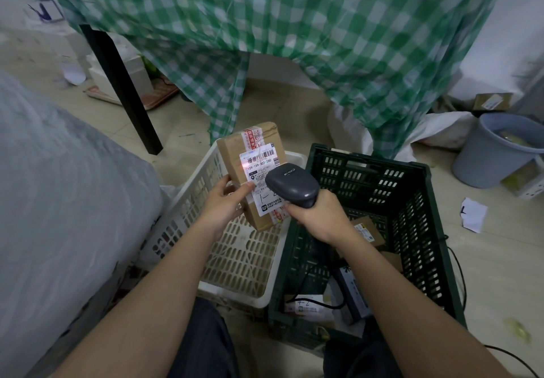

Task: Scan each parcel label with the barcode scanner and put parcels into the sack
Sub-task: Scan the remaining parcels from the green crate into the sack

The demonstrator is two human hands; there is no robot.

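Left hand (225, 201) grips a brown cardboard parcel (251, 171) sealed with red-printed tape, fingers wrapped round its left edge and thumb pressed flat across the front, holding it tilted above the far end of a white perforated plastic basket (235, 260). The parcel's white shipping label (260, 177) faces up toward the camera, barcode at its top, handwritten marks lower down. A red glow sits on the label's left edge, beside the barcode.

Right hand (316, 218) is wrapped tight around the handle of a dark grey handheld barcode scanner (291, 183), whose head is just over the label's right side, overlapping the parcel's right edge. Its black cable (312, 301) trails down into a dark green slatted plastic crate (412, 201) standing right beside the white basket, their long walls touching or nearly so.

In the green crate lie more parcels: a small brown box with a label (366, 230) under the right wrist, a dark flat package (353, 295), and a white labelled one (306, 307) at the near end. A large pale grey sack (59, 186) bulks along the left side, blurred. Beyond, a green-and-white checked cloth (294, 39) hangs down over a black table leg (117, 83). A grey-blue plastic bin (494, 154) stands on the floor at the right, and a white paper scrap (472, 214) lies near it.
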